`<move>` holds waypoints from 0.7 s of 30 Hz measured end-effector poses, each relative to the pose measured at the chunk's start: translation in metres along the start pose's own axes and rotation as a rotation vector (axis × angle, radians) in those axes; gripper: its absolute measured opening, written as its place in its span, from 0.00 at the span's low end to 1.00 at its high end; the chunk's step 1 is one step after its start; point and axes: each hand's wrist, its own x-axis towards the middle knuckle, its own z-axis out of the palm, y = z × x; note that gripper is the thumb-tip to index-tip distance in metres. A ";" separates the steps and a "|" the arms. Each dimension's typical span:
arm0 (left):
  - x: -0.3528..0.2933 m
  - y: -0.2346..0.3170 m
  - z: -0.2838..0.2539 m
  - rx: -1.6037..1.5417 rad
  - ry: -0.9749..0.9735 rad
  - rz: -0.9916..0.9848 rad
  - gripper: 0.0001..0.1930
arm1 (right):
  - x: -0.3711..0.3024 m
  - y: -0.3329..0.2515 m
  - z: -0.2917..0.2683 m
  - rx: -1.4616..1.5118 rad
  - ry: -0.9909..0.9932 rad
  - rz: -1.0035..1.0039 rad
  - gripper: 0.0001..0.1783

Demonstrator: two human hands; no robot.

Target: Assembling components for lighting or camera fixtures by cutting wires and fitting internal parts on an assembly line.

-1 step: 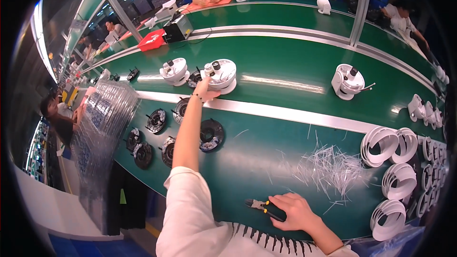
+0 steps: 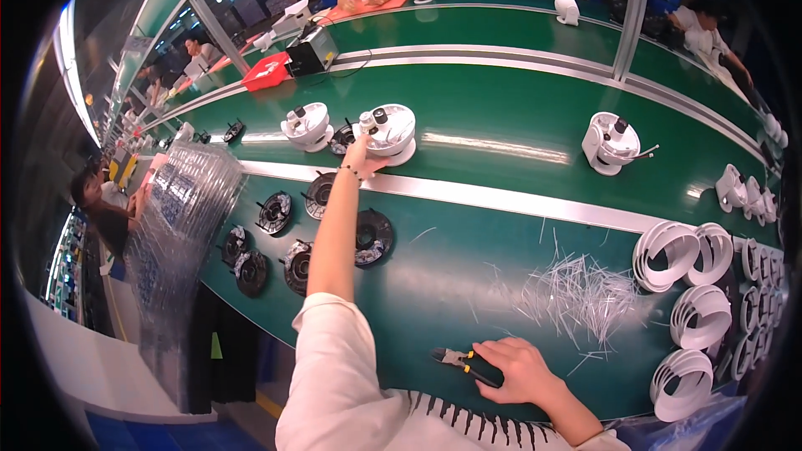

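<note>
At the edge of the green belt, my left hand (image 2: 362, 159) reaches out and grips the near left side of a white round housing (image 2: 399, 135). Black and silvery parts stand up inside that housing; some of my fingertips are hidden against it. My right hand (image 2: 515, 370) lies low on the green table, closed round the black and yellow handles of diagonal cutting pliers (image 2: 454, 358). Their jaws point left and touch nothing. Beside the gripped housing stands a second white housing (image 2: 307, 128), with a black round part (image 2: 341, 140) between the two.
Several black round parts (image 2: 373, 238) lie under and beside my left forearm. A heap of thin clear strips (image 2: 576, 296) is right of centre, near stacked white rings (image 2: 702, 317). Another white housing (image 2: 611, 146) stands farther right. Bubble wrap (image 2: 180, 225) hangs at the left; co-workers sit beyond.
My left forearm has shifted slightly to the right, the hand staying at the same white housing. My right hand and the pliers are practically unmoved.
</note>
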 end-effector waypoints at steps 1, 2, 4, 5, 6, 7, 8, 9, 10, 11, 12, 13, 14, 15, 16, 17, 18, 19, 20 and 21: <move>0.002 -0.006 0.005 -0.100 -0.037 0.020 0.19 | 0.000 0.000 -0.001 -0.010 -0.004 0.003 0.26; 0.004 -0.011 0.010 -0.084 -0.076 0.070 0.19 | 0.001 -0.002 -0.003 -0.001 -0.010 0.032 0.27; 0.006 -0.012 0.016 -0.008 -0.103 0.171 0.19 | -0.001 -0.003 -0.005 0.066 0.067 0.009 0.26; 0.005 -0.012 0.014 0.036 -0.045 0.191 0.19 | -0.001 -0.005 -0.007 0.159 0.070 0.024 0.27; 0.002 -0.015 0.023 0.080 0.001 0.199 0.19 | -0.002 -0.005 -0.009 0.270 0.075 0.053 0.28; -0.010 -0.021 0.043 0.092 -0.027 0.210 0.19 | -0.004 0.001 -0.012 0.376 0.093 0.102 0.29; -0.036 -0.031 0.062 0.144 -0.024 0.323 0.20 | -0.004 0.009 -0.015 0.574 0.063 0.188 0.29; -0.064 -0.030 0.084 0.251 0.003 0.345 0.24 | -0.011 0.015 -0.017 0.786 0.051 0.303 0.28; -0.065 -0.031 0.064 0.315 -0.078 0.561 0.28 | -0.011 0.014 -0.012 1.108 0.089 0.343 0.28; -0.091 -0.031 0.077 0.480 -0.097 0.712 0.31 | -0.012 0.023 -0.015 1.306 0.101 0.365 0.29; -0.109 -0.032 0.080 0.608 -0.129 0.819 0.33 | -0.008 0.027 -0.025 1.388 0.087 0.372 0.28; -0.146 -0.031 0.103 0.546 -0.195 0.759 0.33 | -0.008 0.032 -0.033 1.427 0.074 0.444 0.26; -0.166 -0.033 0.110 0.547 -0.271 0.754 0.34 | -0.006 0.032 -0.041 1.470 0.071 0.415 0.25; -0.183 -0.035 0.115 0.581 -0.328 0.749 0.35 | -0.005 0.033 -0.045 1.466 0.073 0.432 0.28; -0.196 -0.040 0.120 0.608 -0.388 0.743 0.35 | -0.006 0.033 -0.049 1.457 0.077 0.452 0.30; -0.206 -0.045 0.126 0.625 -0.433 0.719 0.35 | -0.007 0.033 -0.050 1.460 0.087 0.457 0.29; -0.212 -0.049 0.128 0.648 -0.468 0.702 0.35 | -0.007 0.036 -0.048 1.424 0.103 0.479 0.27; -0.215 -0.055 0.129 0.727 -0.480 0.705 0.35 | -0.008 0.038 -0.045 1.388 0.116 0.500 0.26; -0.219 -0.060 0.131 0.753 -0.500 0.672 0.35 | -0.009 0.039 -0.042 1.354 0.159 0.523 0.24; -0.224 -0.061 0.133 0.778 -0.517 0.650 0.35 | -0.009 0.037 -0.037 1.280 0.204 0.526 0.24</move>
